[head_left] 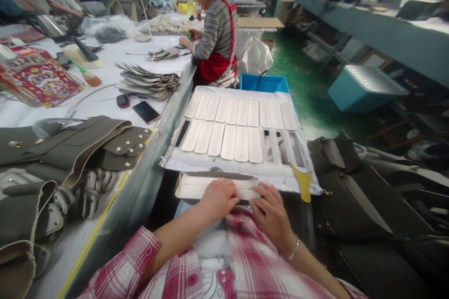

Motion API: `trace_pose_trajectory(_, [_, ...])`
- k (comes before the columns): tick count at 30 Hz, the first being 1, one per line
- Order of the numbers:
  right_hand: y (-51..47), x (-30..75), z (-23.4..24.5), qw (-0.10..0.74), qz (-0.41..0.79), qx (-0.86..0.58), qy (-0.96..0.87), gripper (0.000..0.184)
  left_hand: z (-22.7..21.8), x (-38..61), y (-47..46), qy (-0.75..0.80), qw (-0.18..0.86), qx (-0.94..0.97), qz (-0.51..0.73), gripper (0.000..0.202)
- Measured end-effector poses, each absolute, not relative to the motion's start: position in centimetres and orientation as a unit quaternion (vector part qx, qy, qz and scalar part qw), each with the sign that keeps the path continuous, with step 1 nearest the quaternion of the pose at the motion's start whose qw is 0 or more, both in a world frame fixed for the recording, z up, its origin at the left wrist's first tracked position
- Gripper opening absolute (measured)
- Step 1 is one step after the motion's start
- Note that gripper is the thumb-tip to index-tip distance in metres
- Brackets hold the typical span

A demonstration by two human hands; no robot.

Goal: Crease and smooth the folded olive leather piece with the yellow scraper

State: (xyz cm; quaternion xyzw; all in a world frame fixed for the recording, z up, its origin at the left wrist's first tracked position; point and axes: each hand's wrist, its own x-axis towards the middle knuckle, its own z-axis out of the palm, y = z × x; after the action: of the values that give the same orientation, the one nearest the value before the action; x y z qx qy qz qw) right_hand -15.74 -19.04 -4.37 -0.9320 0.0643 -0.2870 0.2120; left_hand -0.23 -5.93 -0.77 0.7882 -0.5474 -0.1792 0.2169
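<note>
We have both hands bent around one long piece (191,188), its pale lining facing up, just beyond our lap and along the near edge of the white rack (242,168). Our left hand (220,197) curls over its middle, and our right hand (271,210) has its fingers closed on the right end. Two rows of pale strips (228,142) lie on the rack, with a yellow scraper (303,185) at its near right corner. To our left, a phone (146,112) lies near the tabletop's (114,51) right edge, close to a stack of flat pieces (147,84)
</note>
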Motion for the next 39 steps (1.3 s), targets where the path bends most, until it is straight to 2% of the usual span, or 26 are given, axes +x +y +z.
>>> trace_pose_trajectory(8, [-17.8,-15.2,-4.1,0.202,-0.272,-0.921,0.193,0.016,-0.1,-1.0,-6.7,-0.533,0.15,0.821,-0.138,0.012])
trace_pose_trajectory(11, [-17.7,-15.4,-4.0,0.234,-0.249,-0.883,0.321,0.034,0.1,-1.0,-6.9,-0.528,0.133,0.827,-0.141,0.014])
trace_pose_trajectory(13, [-17.6,-15.6,-4.0,0.324,-0.144,-0.857,0.374,0.038,0.0,-1.1,-6.9,-0.527,0.133,0.828,-0.138,0.015])
trace_pose_trajectory(15, [-17.4,-15.6,-4.0,0.49,-0.013,-0.778,0.393,0.046,0.0,-1.1,-6.8,-0.529,0.136,0.827,-0.137,0.015])
trace_pose_trajectory(17, [-17.1,-15.3,-3.9,0.639,0.065,-0.653,0.401,0.052,0.0,-1.2,-6.7,-0.53,0.138,0.825,-0.137,0.015])
trace_pose_trajectory(20, [-16.3,-14.5,-3.6,0.732,0.079,-0.532,0.418,0.049,0.1,-1.2,-6.7,-0.531,0.135,0.825,-0.137,0.015])
trace_pose_trajectory(26, [-14.5,-12.4,-3.4,0.787,0.044,-0.451,0.419,0.049,0.0,-0.5,-7.0,-0.525,0.127,0.828,-0.151,0.015])
trace_pose_trajectory(29, [-14.1,-12.0,-3.5,0.79,0.024,-0.434,0.432,0.045,-0.1,0.3,-5.8,-0.519,0.182,0.821,-0.153,0.009])
trace_pose_trajectory(32, [-14.0,-11.9,-3.4,0.786,0.011,-0.417,0.456,0.041,-0.1,1.3,-3.4,-0.509,0.237,0.82,-0.114,0.035])
trace_pose_trajectory(33, [-14.0,-11.9,-3.3,0.785,0.009,-0.412,0.462,0.04,0.0,1.7,-2.7,-0.512,0.231,0.82,-0.112,0.035])
trace_pose_trajectory(36, [-13.9,-11.7,-3.2,0.787,0.0,-0.402,0.468,0.038,0.2,2.4,-1.5,-0.531,0.179,0.817,-0.139,0.014])
trace_pose_trajectory(39, [-13.7,-11.4,-3.1,0.785,0.001,-0.391,0.48,0.036,0.2,2.5,-1.6,-0.529,0.155,0.823,-0.139,0.016])
